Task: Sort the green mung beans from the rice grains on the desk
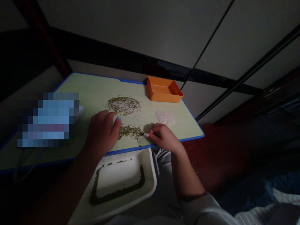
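Observation:
My left hand is over the table near its front edge, fingers bent and thumb apart, with nothing seen in it. Just right of its thumb lies a loose spread of small green beans, like mung beans. At the right end of that spread, my right hand has its thumb and finger pinched together low over the tabletop; whatever is between them is too small to make out. Beyond the hands sits a mixed pile of green beans and white rice-like grains. A separate pile of white grains lies behind my right hand.
An orange open box stands at the table's back right. Below the front edge, a white tray holds green beans along its inner sides. A blurred-out bluish object lies on the table at left. Cabinet panels rise behind.

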### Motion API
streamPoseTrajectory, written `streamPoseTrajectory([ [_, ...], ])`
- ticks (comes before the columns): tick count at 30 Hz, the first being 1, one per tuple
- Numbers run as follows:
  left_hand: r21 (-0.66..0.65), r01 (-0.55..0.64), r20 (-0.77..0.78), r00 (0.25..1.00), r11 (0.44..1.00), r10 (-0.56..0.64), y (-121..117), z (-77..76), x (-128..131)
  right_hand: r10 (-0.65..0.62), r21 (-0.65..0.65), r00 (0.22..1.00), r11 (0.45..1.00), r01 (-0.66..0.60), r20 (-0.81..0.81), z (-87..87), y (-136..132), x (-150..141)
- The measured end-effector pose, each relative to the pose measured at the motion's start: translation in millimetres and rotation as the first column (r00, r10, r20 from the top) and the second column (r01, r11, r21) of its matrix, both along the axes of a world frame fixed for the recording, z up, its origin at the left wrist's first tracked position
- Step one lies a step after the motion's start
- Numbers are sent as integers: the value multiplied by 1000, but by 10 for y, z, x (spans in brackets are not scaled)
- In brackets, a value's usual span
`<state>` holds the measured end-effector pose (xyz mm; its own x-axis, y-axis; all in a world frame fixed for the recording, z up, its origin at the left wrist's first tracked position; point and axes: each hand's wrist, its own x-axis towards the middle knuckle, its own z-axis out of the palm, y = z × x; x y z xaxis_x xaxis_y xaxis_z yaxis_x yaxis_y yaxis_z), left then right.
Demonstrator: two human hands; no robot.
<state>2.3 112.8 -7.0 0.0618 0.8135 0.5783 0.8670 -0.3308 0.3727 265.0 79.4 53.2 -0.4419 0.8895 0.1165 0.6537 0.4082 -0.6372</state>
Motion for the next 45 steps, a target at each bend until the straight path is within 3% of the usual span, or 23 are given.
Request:
streamPoseTrajectory([
  [8, 9, 3, 7, 1000, 1000, -4, -5, -2, 1, 32, 2, 998, 999, -32, -48, -3, -52, -10],
  [13, 12, 4, 1, 1000, 1000, -4, -2, 4, 6, -116, 25, 991, 993, 118, -61, -2, -65, 50],
  [30, 39, 17, 84, 996, 999, -20, 25, -59, -5, -383, 105, 919, 922, 373, 98, -82, 57, 156],
  [38, 35, 1, 51, 999, 999, -3, 17, -46, 12, -365, 39, 931, 930, 365, 4, -67, 88, 197],
  [45, 41, 2, 44, 999, 999, -4, 21, -53, 5, -489, 66, 872, 871, 487, 3, -78, 57, 347],
])
